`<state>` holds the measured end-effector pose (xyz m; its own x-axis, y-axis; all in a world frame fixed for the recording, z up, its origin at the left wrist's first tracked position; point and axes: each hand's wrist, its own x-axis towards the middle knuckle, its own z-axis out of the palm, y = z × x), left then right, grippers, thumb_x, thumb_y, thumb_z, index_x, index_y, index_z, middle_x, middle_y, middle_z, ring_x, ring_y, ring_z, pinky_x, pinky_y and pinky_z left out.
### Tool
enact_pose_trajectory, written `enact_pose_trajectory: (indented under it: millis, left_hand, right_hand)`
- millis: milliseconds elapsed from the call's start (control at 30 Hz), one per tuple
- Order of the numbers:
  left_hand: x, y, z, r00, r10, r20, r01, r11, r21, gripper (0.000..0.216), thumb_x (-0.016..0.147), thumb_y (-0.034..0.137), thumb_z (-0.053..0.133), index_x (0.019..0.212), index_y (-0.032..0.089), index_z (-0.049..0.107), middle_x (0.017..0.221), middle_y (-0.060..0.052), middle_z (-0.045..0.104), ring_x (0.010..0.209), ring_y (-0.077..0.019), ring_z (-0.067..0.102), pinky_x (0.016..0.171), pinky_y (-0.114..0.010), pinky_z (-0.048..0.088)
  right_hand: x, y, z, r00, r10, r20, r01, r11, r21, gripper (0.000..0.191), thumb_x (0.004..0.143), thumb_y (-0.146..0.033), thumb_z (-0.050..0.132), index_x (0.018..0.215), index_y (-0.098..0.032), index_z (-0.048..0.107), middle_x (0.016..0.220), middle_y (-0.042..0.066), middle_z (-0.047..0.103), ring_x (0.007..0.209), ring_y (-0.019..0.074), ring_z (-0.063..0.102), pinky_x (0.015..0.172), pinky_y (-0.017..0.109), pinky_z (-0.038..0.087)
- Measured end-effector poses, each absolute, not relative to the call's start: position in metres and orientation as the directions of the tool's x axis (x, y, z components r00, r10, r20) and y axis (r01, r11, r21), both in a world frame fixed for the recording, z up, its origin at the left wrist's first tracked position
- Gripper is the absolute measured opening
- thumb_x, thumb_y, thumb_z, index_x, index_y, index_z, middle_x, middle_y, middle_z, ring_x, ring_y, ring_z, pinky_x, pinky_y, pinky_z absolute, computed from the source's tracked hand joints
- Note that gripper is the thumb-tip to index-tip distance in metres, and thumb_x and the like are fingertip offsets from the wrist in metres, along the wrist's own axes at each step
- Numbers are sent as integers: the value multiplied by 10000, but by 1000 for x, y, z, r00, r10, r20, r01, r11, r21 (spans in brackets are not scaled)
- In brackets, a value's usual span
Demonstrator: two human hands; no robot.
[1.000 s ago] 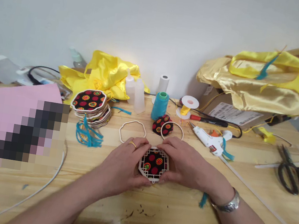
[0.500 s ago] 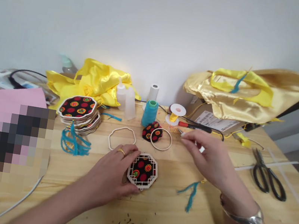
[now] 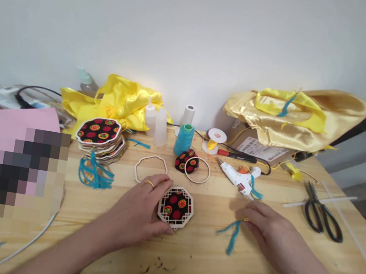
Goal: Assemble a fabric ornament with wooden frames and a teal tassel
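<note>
Dropping from beside the glue gun (image 3: 237, 177), the right hand (image 3: 269, 229) is now lying low on the table (image 3: 183, 266), its fingertips touching the yellow head of one teal tassel (image 3: 232, 235). Whether they are pinching it I cannot tell. The left hand (image 3: 138, 208) is staying put, fingers and thumb curling around the left edge of the single octagonal ornament (image 3: 177, 204), holding it flat on the wood near the table's middle.

Counting outward: a second teal tassel (image 3: 93, 174) is lying by one stack of patterned discs (image 3: 101, 138), too tightly piled to number. One empty scalloped frame (image 3: 150, 169), one wooden ring (image 3: 197, 170) and one fabric pad (image 3: 186, 160) are sitting just beyond the ornament. Two clear squeeze bottles (image 3: 161, 126), one teal thread cone (image 3: 183, 139), one white cone (image 3: 188, 114) and one yellow ribbon reel (image 3: 215, 140) are standing near the wall. One pair of black scissors (image 3: 322, 213) is lying far right.

A cardboard box (image 3: 259, 147) is carrying a printed shipping label, too small to read.
</note>
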<state>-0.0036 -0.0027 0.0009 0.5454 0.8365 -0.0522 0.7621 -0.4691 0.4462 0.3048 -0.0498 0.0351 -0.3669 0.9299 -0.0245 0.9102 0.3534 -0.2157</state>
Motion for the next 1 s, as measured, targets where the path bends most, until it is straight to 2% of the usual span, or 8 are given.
enact_pose_trajectory:
  millis: [167,333,500,600,700,767,867,1000]
  left_hand:
    - [-5,-2,0,494,867,70,720,-453,526,575,805,458,566,1260,111,508,1333,-174,465,1215,-288,451,1014,-457,392]
    - [-5,-3,6,381,905,188,549,-385,742,306,883,307,473,1094,157,634,1145,-110,620,1066,-211,572,942,-367,445]
    - [1,-8,19,508,847,-154,247,28,969,263,811,311,591,1045,212,661,982,-33,713,875,-178,645,771,-295,502]
    - [5,-10,21,616,753,-232,80,234,969,352,686,260,714,1030,206,665,899,-12,716,815,-172,640,721,-277,496]
    - [6,-10,19,551,778,-300,73,313,947,212,700,243,697,903,182,687,775,0,700,684,-126,605,604,-222,459]
    - [5,-8,18,463,816,-347,120,330,936,130,759,281,642,798,163,682,662,14,668,511,-72,506,474,-180,367]
    - [3,-5,19,373,861,-346,113,328,938,210,783,327,616,684,145,647,588,26,625,426,-41,398,424,-173,285]
    - [2,-4,19,340,874,-349,93,338,937,216,778,336,626,683,143,641,589,27,620,438,-39,411,435,-172,284]
  right_hand:
    - [299,-54,19,-389,920,-47,921,388,-34,342,785,-1,432,999,-204,608,986,81,630,876,221,634,745,350,535]
    - [276,-51,29,-459,889,-3,872,449,-195,221,849,-32,437,922,-190,575,972,62,593,880,189,578,761,337,497]
    - [226,-40,44,-652,750,107,696,649,-306,220,844,-17,454,927,-199,547,985,30,583,934,180,494,823,347,415]
    - [200,-26,47,-715,688,122,648,718,-252,160,830,-34,475,889,-166,544,896,46,583,857,185,474,779,346,401]
    - [189,-12,46,-744,651,150,608,754,-249,137,833,-49,462,834,-160,543,830,49,573,783,178,456,722,333,391]
    - [188,-4,42,-700,683,208,605,722,-335,139,849,-69,451,841,-165,551,832,49,578,782,174,469,712,323,395]
    - [193,6,33,-486,837,251,606,530,-594,172,888,-111,411,892,-161,576,876,64,613,821,165,531,734,309,430]
    - [198,11,21,-322,940,116,447,259,-856,230,924,-233,406,1006,-166,610,893,50,658,807,142,595,730,281,473]
